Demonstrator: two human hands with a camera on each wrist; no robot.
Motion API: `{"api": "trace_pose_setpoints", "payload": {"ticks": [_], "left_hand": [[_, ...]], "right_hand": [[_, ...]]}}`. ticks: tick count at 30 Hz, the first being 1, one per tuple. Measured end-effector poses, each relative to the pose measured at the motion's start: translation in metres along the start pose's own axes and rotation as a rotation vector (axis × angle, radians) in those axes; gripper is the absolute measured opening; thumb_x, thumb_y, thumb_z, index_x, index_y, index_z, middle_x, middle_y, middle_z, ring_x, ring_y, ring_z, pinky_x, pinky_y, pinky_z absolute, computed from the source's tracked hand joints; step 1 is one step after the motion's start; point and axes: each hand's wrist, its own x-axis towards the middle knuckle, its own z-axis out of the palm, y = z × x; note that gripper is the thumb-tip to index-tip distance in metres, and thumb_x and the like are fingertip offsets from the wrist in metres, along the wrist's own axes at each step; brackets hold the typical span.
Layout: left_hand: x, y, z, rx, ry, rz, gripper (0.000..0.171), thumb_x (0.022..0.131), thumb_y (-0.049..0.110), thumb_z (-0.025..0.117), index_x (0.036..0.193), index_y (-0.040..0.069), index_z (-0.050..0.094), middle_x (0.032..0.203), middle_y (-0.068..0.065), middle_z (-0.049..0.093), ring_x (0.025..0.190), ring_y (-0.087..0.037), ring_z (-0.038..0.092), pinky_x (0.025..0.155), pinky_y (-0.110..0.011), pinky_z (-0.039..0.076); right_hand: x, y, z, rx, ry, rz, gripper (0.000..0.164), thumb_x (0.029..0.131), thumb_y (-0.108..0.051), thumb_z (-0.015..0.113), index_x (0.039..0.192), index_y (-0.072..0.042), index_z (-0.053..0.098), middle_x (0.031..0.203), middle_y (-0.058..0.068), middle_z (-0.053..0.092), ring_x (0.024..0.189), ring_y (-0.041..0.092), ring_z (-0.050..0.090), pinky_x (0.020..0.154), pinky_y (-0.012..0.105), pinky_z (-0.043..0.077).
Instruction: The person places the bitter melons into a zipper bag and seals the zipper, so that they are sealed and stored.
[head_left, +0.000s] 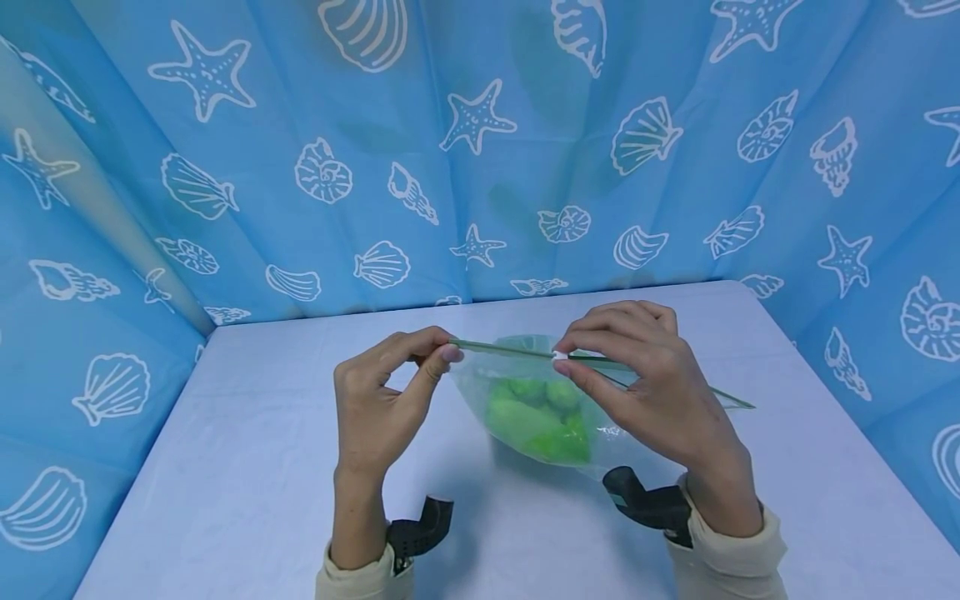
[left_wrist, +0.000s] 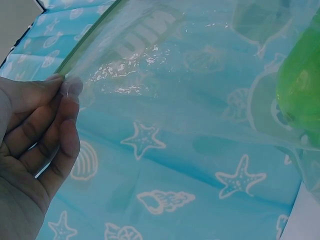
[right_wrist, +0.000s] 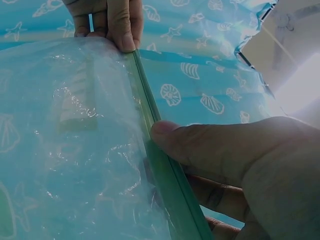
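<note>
A clear zip bag [head_left: 611, 433] hangs between the hands just above the table, its green zip strip [head_left: 501, 348] along the top. Inside lie several rounded bright green things [head_left: 534, 421], whose kind I cannot tell through the plastic. My left hand [head_left: 386, 396] pinches the strip's left end between thumb and fingers. Farther right along the strip, my right hand [head_left: 656, 387] pinches a small white slider [head_left: 559, 356]. In the right wrist view its thumb [right_wrist: 172, 135] lies against the green strip [right_wrist: 150, 105], and the slider is hidden there.
A white-covered table [head_left: 247, 450] lies below the bag. Behind and at both sides hangs a blue curtain [head_left: 420, 142] with white shell and starfish prints. Each wrist wears a black camera mount, one on the left [head_left: 422, 529] and one on the right [head_left: 648, 500].
</note>
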Motion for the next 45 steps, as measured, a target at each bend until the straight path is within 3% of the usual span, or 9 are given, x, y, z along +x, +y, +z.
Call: {"api": "trace_pose_setpoints", "payload": {"ticks": [45], "left_hand": [[0.0009,-0.0042,0.0001,-0.003,0.002,-0.019,0.012,0.087,0.007,0.078,0.098,0.003,0.077,0.085,-0.002,0.074,0.072,-0.011,0.065,0.070,-0.026,0.054]], "right_hand": [[-0.0010,0.0051,0.0014,0.010,-0.022,0.019,0.023,0.079,-0.003,0.082,0.099,-0.012,0.077,0.103,-0.002,0.069,0.106,0.019,0.058,0.089,0.049,0.029]]}}
